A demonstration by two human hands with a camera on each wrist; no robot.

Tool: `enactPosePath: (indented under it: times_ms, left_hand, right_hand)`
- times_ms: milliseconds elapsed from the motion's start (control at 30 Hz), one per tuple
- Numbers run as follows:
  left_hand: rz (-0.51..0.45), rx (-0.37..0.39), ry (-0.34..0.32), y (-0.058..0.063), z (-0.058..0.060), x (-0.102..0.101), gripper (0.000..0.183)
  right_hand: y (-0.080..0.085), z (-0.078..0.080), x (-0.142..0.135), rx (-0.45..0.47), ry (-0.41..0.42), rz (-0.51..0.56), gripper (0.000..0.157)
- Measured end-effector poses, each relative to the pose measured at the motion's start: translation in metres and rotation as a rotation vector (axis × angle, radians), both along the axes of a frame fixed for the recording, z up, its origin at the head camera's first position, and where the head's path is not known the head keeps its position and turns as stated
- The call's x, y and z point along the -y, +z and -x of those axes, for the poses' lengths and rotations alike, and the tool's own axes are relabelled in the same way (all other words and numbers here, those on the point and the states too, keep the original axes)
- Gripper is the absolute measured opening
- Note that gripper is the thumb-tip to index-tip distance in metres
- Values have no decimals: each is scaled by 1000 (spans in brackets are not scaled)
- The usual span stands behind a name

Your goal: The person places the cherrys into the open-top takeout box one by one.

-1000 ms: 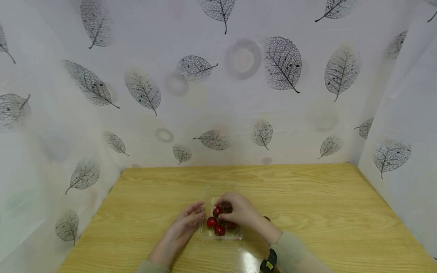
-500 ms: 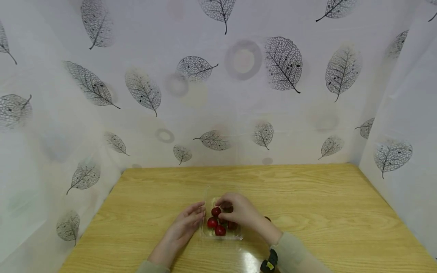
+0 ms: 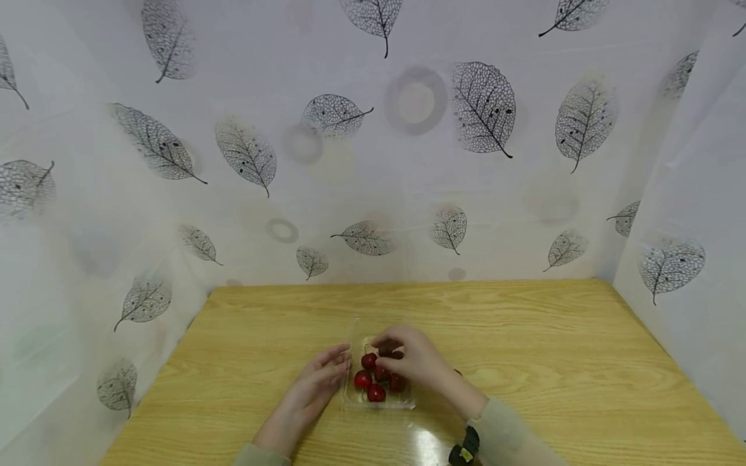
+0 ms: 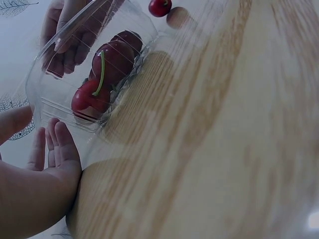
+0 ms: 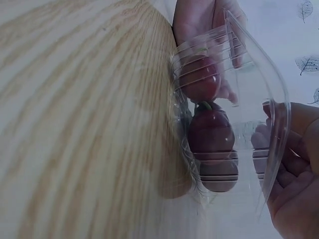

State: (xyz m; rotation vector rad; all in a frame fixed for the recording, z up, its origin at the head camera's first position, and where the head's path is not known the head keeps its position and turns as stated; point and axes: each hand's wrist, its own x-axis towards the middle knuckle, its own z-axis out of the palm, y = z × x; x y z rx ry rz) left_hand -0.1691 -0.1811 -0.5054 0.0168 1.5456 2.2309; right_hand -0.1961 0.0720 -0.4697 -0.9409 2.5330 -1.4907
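A clear plastic box (image 3: 380, 406) stands on the wooden table with several dark red cherries (image 3: 375, 393) in it, some with green stems. My left hand (image 3: 317, 382) is at the box's left side, its fingers straight and near or touching the wall. Over the box's right part hovers my right hand (image 3: 410, 356), fingers loosely bent and thumb apart from them. I see nothing held in it; the right wrist view shows the hand (image 5: 294, 164) behind the clear wall. Some cherries are partly hidden beneath it.
One loose cherry (image 4: 160, 7) lies on the table outside the box, mostly hidden behind my right forearm in the head view. A leaf-printed white sheet (image 3: 402, 181) encloses the table's back and sides. A black band (image 3: 464, 446) hangs at the right sleeve.
My right hand has drawn slightly right, away from the upper cherry at its fingertips, which now sits uncovered in the box. The left hand has stayed in place.
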Motion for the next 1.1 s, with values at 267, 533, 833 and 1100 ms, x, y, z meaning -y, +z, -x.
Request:
enactPosePath:
  times_ms: [267,533,833,1100]
  left_hand:
    - [-2,10,20,0,-1,0,43]
    - [-14,-16,1,0,-1,1,44]
    - [-15,-3,11,4,-2,-1,48]
    - [-16,-10,6,1,-1,-1,43]
  right_hand:
    - [5,-3,-10,-38,-44,2,24]
    - [9,-7,-22,-41,-89,-28,25]
    - [16,-10,-39,-102,-102,-77,27]
    - [17,-13,-55,-128,-128,-97,26]
